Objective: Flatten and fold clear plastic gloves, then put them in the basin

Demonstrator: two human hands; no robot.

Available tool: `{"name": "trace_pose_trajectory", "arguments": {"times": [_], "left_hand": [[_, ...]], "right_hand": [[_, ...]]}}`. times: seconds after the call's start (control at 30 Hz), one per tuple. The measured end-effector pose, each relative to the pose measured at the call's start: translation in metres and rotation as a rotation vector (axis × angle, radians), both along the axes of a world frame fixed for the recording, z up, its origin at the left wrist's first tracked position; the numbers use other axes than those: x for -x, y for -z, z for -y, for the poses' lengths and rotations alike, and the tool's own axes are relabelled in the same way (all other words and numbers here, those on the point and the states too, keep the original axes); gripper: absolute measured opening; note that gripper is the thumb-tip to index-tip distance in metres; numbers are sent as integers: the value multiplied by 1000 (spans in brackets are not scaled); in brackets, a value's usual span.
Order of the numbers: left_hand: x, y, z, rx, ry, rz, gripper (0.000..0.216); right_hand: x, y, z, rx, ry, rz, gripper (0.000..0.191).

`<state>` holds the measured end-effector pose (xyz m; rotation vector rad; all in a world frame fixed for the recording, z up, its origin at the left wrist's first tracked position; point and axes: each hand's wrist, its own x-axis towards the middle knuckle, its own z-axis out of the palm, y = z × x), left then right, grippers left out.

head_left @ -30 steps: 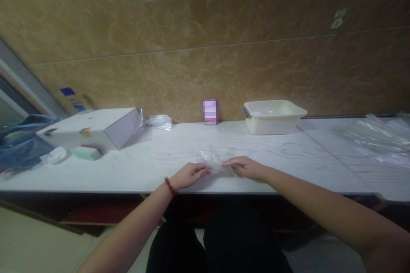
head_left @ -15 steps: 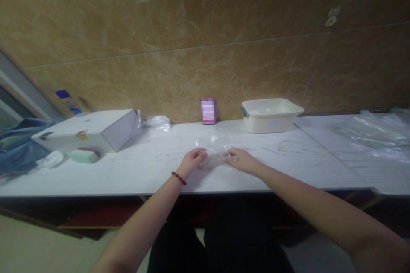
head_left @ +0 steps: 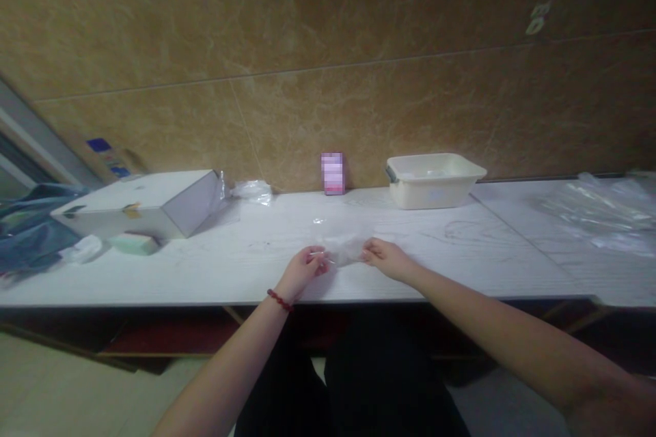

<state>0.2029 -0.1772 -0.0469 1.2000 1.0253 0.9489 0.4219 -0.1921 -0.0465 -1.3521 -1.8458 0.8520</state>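
A clear plastic bag (head_left: pixel 344 250) stretches between my two hands, just over the white table (head_left: pixel 215 280). My left hand (head_left: pixel 306 266), with a red bead bracelet at the wrist, pinches the bag's left side between thumb and fingers. On the other side, my right hand (head_left: pixel 383 257) is closed on the right edge of the bag. The see-through film blends with the table top, so its full outline is hard to make out.
A cream plastic bin (head_left: pixel 435 184) stands by the wall, right of an upright phone (head_left: pixel 333 174). On the left are a white box (head_left: pixel 148 201), a pale green sponge-like block (head_left: pixel 134 243) and crumpled film (head_left: pixel 252 192). Clear plastic bags (head_left: pixel 605 208) lie far right.
My left hand has shifted slightly down and left, and its fingers have curled more. The bag lies lower and flatter between the hands. My right hand stays nearly in place.
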Motion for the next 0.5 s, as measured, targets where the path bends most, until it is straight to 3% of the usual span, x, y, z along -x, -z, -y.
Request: {"name": "trace_pose_trajectory", "arguments": {"times": [0.1,0.3,0.4,0.5], "left_hand": [[6,1,0,-88,85,-101,21],[13,-4,-8,-102,104,-297,24],[10,-10,-17,-126,92,-492,25],[4,-15,-26,-248,8,-671,27]], "right_hand": [[-3,0,6,-30,-6,56,14],[-2,-2,1,120,51,42,18],[0,-9,-8,43,86,177,17],[0,-17,-18,-1,151,327,22]]}}
